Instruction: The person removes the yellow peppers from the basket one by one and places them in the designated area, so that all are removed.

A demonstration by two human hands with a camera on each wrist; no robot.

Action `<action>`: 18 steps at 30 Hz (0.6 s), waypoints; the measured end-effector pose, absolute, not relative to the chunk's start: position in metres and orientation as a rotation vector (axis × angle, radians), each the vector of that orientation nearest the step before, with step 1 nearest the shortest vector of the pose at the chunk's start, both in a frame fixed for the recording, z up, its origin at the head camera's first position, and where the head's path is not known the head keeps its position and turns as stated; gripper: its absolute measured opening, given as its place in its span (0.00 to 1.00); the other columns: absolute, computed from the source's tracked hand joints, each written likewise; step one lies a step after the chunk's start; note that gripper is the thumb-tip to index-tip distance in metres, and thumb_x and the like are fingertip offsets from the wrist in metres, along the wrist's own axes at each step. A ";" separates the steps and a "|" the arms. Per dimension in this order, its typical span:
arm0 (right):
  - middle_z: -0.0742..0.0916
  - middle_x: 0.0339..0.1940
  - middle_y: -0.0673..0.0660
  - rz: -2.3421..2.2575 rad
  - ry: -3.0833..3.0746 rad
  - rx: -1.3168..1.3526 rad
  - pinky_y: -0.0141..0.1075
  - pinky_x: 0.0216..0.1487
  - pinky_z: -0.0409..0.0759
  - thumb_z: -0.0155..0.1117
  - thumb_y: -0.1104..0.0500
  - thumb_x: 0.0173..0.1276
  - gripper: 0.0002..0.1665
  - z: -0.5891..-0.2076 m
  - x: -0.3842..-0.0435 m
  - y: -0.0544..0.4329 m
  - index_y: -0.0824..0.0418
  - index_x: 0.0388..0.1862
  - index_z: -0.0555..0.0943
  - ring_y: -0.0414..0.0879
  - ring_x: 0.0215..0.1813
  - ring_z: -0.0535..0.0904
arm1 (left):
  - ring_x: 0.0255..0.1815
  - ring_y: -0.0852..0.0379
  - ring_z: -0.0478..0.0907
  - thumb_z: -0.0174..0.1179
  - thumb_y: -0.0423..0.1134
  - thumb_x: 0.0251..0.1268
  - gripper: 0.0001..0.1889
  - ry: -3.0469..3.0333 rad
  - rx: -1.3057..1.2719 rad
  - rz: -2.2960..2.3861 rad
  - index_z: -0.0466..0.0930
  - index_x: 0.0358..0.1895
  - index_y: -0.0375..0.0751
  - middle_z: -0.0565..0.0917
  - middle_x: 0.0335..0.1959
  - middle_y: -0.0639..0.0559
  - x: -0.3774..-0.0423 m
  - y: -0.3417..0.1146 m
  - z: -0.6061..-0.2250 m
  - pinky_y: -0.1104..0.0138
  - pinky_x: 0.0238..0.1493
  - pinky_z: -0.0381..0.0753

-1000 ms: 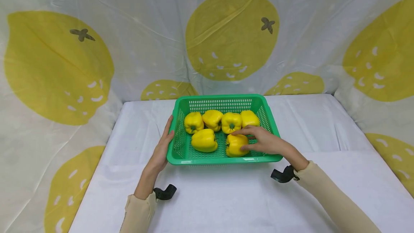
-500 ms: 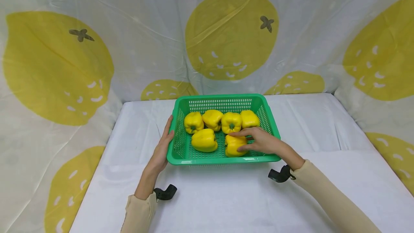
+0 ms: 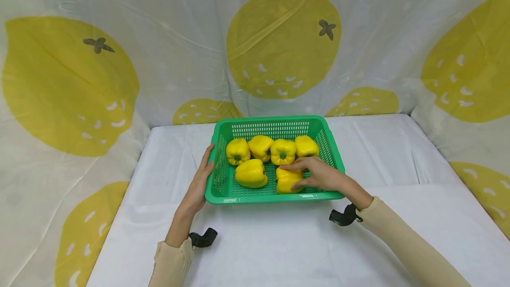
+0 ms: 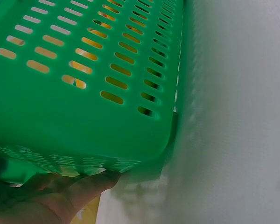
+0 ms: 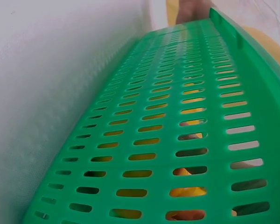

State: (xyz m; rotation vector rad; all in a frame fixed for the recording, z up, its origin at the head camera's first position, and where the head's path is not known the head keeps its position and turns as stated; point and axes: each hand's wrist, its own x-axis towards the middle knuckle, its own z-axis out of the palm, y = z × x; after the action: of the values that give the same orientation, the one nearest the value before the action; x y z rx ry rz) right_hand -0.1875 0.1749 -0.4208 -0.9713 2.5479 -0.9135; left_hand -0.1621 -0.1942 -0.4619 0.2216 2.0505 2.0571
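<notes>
A green slotted plastic basket point(image 3: 259, 199) holds several yellow bell peppers. At its left side, my left hand point(image 3: 197, 185) rests with extended fingers against the outer wall and rim; the left wrist view shows the fingers point(image 4: 91, 189) along the basket wall. My right hand point(image 3: 322, 174) reaches over the right front corner and grips the front-right bell pepper point(image 3: 288, 181) between thumb and fingers. Left of it lies another bell pepper point(image 3: 251, 173) on its side. In the right wrist view the basket wall point(image 5: 270, 112) hides most of the right hand.
More bell peppers line up along the back of the basket, one at the left point(image 3: 238, 151) and one at the right point(image 3: 307, 146). Beneath is a white-covered table point(image 3: 271, 247). A lemon-print curtain point(image 3: 191, 48) hangs behind and at both sides.
My right hand has shifted slightly left, and the front-right bell pepper has moved left with it. My left hand keeps its place at the basket's side.
</notes>
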 end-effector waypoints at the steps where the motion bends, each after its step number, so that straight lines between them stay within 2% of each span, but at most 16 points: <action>1: 0.87 0.57 0.54 -0.917 2.543 -0.970 0.42 0.53 0.81 0.80 0.53 0.60 0.38 -0.421 -0.187 0.175 0.52 0.71 0.80 0.44 0.52 0.79 | 0.79 0.44 0.53 0.28 0.54 0.88 0.29 2.049 0.222 2.059 0.35 0.85 0.69 0.35 0.87 0.58 -0.162 -0.194 -0.462 0.72 0.63 0.73; 9: 0.88 0.56 0.53 -0.961 2.515 -0.979 0.35 0.46 0.77 0.80 0.52 0.60 0.37 -0.423 -0.189 0.178 0.51 0.70 0.80 0.44 0.48 0.78 | 0.75 0.44 0.56 0.28 0.53 0.88 0.29 2.037 0.230 2.063 0.34 0.85 0.69 0.34 0.87 0.58 -0.162 -0.194 -0.461 0.71 0.61 0.76; 14: 0.88 0.58 0.53 -1.026 2.537 -0.975 0.36 0.51 0.81 0.80 0.53 0.60 0.37 -0.421 -0.187 0.180 0.51 0.69 0.81 0.46 0.53 0.81 | 0.76 0.43 0.55 0.28 0.53 0.88 0.29 2.039 0.240 2.065 0.34 0.85 0.68 0.33 0.87 0.57 -0.163 -0.193 -0.462 0.72 0.61 0.75; 18: 0.88 0.61 0.53 -1.097 2.557 -0.949 0.38 0.54 0.83 0.80 0.53 0.60 0.36 -0.418 -0.185 0.182 0.49 0.69 0.81 0.47 0.57 0.82 | 0.80 0.45 0.50 0.29 0.54 0.88 0.29 2.067 0.226 2.050 0.34 0.85 0.69 0.32 0.87 0.59 -0.162 -0.193 -0.462 0.75 0.63 0.72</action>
State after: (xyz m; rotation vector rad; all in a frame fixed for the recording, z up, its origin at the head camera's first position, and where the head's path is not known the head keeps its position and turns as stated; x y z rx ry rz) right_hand -0.1853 0.1821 -0.4184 -0.9494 2.5572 -1.0973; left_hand -0.1624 -0.1934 -0.4624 0.2262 2.0674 2.0501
